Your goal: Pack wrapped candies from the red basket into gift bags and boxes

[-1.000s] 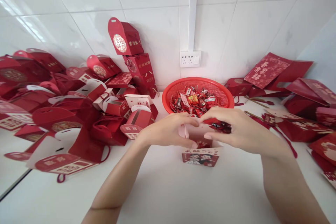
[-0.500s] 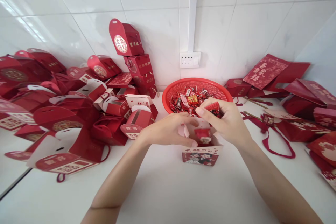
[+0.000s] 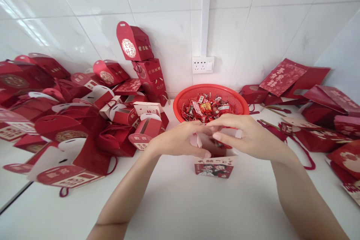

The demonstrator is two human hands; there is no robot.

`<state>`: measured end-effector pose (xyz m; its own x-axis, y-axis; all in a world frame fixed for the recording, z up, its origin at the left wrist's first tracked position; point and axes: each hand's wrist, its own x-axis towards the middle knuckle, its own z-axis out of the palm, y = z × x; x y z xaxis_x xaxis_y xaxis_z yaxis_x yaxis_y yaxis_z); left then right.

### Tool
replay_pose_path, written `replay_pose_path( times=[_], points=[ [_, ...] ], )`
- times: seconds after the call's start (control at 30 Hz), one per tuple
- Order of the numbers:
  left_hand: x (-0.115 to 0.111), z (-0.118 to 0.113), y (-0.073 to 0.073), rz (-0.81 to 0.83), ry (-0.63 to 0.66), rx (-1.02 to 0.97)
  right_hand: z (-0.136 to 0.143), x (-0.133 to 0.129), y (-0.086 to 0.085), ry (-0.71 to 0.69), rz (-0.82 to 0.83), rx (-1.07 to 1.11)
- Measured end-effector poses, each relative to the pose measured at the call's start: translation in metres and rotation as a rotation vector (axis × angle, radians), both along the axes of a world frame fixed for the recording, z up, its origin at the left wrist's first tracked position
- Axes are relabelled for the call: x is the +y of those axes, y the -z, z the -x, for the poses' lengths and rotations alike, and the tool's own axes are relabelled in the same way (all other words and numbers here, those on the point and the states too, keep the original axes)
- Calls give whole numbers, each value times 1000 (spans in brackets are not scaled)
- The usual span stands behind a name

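A small red-and-white paper gift box (image 3: 214,168) with a cartoon couple on its front stands open on the table. My left hand (image 3: 184,138) is around its left side, thumb at the front rim and fingers toward the back, steadying it. Over the right part of the opening is my right hand (image 3: 244,135), its fingers and thumb apart, with nothing seen between them. Some red-wrapped candy shows dimly inside the box, partly hidden by the hands. Just behind stands a red plastic basket (image 3: 180,93) of wrapped candies (image 3: 205,108).
Many red gift boxes (image 3: 84,120) crowd the left side, and several are stacked (image 3: 149,71) against the tiled wall. More red boxes and bags (image 3: 317,135) with ribbons lie on the right. A socket panel (image 3: 203,65) is on the wall.
My right hand has lowered over the box and let go of the red-wrapped candy it held. My left hand stays at the box.
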<state>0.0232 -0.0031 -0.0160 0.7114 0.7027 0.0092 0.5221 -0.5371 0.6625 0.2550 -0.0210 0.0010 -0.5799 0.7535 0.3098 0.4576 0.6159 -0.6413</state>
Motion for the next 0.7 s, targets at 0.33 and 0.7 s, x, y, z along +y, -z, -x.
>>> replay_pose_path(
  times=[0.33, 0.7],
  points=[
    [6, 1, -1, -90, 65, -20, -28, -4, -9, 257, -167, 126],
    [10, 7, 1, -290, -98, -273, -36, 11, -4, 270, -37, 108]
  ],
)
